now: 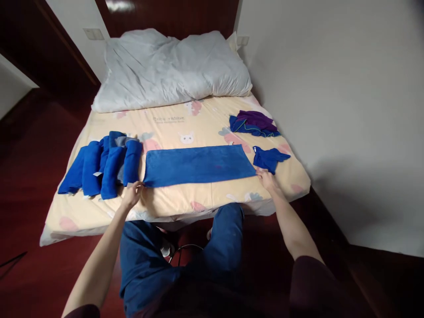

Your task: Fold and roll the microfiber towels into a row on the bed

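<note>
A long blue towel (198, 165) lies spread flat across the bed in front of me, its long side running left to right. My left hand (133, 193) pinches its near left corner. At the near right corner, my right hand (266, 178) has its fingers closed on the towel's edge. Several rolled blue towels (113, 170) lie packed side by side just left of my left hand. A small crumpled blue cloth (270, 158) rests right beside my right hand, beyond its fingers.
Farther back on the right is a heap of purple and blue cloths (255, 123). A pale grey-white quilt (175, 70) is bunched at the bed's head. The patterned bedsheet (198, 196) ends close to my knees; a wall (347, 110) stands to the right.
</note>
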The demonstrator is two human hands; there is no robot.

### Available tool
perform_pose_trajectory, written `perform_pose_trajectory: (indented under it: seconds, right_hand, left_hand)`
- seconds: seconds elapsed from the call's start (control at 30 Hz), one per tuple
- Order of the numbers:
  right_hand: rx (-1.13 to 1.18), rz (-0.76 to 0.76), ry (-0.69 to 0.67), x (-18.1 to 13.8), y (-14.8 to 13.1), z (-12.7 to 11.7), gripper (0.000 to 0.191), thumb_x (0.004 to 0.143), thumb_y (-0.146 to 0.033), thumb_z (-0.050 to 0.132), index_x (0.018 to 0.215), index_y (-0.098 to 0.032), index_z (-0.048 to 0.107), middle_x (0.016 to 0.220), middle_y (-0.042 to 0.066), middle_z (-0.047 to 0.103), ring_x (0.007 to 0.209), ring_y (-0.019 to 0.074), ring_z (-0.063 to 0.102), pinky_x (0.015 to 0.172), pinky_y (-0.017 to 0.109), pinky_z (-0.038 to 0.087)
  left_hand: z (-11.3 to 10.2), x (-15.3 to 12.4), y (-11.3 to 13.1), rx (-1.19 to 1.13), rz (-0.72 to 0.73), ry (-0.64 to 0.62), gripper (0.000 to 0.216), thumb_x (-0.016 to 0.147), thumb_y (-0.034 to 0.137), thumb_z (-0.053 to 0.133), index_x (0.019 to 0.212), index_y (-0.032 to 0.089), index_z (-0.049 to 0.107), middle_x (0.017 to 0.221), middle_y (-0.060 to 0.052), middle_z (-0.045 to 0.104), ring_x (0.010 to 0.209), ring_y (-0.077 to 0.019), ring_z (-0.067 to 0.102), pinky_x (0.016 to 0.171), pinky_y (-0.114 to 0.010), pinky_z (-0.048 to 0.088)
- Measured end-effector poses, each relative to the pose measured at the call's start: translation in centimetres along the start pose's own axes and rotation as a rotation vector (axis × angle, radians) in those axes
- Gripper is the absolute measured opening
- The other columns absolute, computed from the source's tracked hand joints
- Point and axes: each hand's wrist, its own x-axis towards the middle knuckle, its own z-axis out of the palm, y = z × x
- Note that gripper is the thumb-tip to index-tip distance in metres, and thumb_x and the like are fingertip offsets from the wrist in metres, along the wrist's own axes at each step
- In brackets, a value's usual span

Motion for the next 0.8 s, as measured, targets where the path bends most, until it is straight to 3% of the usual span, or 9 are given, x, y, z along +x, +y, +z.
perform_pose_trajectory:
  seconds: [0.07,0.17,0.33,0.5,0.63,0.8]
  right_hand:
    - [-0.078,-0.017,-0.027,-1.5,0.3,1.5,0.035,0.083,-0.006,0.05,0.101,-0.013,0.079,0.113,0.02,0.077,0.111,0.0319,0.07,0.103,0.048,0.053]
    - [-0.169,-0.127,-0.03,-3.1,-0.3,2.6,0.04,0.085,-0.006,0.049,0.113,-0.016,0.076,0.129,0.017,0.072,0.126,0.0333,0.06,0.11,0.052,0.045]
    - [-0.211,-0.26,-0.052,-3.3,-1.6,2.9,0.039,0.095,-0.011,0.044,0.118,-0.016,0.075,0.122,0.016,0.074,0.119,0.0311,0.061,0.108,0.045,0.041]
    - [-0.151,-0.265,-0.03,-3.2,-0.2,2.5,0.038,0.097,-0.011,0.043,0.115,-0.016,0.077,0.116,0.014,0.076,0.112,0.0269,0.065,0.104,0.04,0.044]
    - [-0.208,-0.356,-0.053,-4.4,1.1,2.5,0.039,0.095,-0.007,0.045,0.117,-0.017,0.076,0.117,0.011,0.076,0.112,0.025,0.065,0.101,0.038,0.045]
    - [-0.273,-0.362,-0.099,-5.8,0.8,2.7,0.041,0.094,-0.005,0.046,0.12,-0.017,0.075,0.122,0.011,0.075,0.115,0.0258,0.064,0.101,0.04,0.047]
  left_hand:
    - [1.7,-1.5,-0.6,0.144,0.129,-0.076,0.03,0.088,0.026,0.044,0.104,0.016,0.068,0.112,-0.016,0.073,0.112,-0.0291,0.064,0.101,-0.041,0.05]
    - [3.0,-2.6,-0.6,0.307,0.237,-0.057,0.034,0.086,0.018,0.044,0.111,0.016,0.068,0.125,-0.018,0.068,0.127,-0.0321,0.056,0.11,-0.046,0.044]
    - [3.1,-2.1,1.0,0.349,0.239,-0.101,0.036,0.088,0.017,0.042,0.111,0.017,0.069,0.115,-0.016,0.07,0.11,-0.0293,0.062,0.102,-0.041,0.049]
    - [2.0,-2.5,1.9,0.358,0.149,-0.017,0.036,0.092,0.024,0.039,0.108,0.018,0.071,0.104,-0.012,0.07,0.092,-0.023,0.065,0.083,-0.031,0.052]
    - [1.5,-4.2,1.2,0.434,0.289,-0.101,0.037,0.086,0.018,0.039,0.1,0.017,0.074,0.096,-0.014,0.072,0.092,-0.0261,0.068,0.086,-0.037,0.054]
    - [2.4,-6.1,0.8,0.508,0.337,-0.171,0.037,0.081,0.015,0.045,0.103,0.016,0.075,0.109,-0.018,0.074,0.103,-0.0308,0.069,0.093,-0.044,0.054]
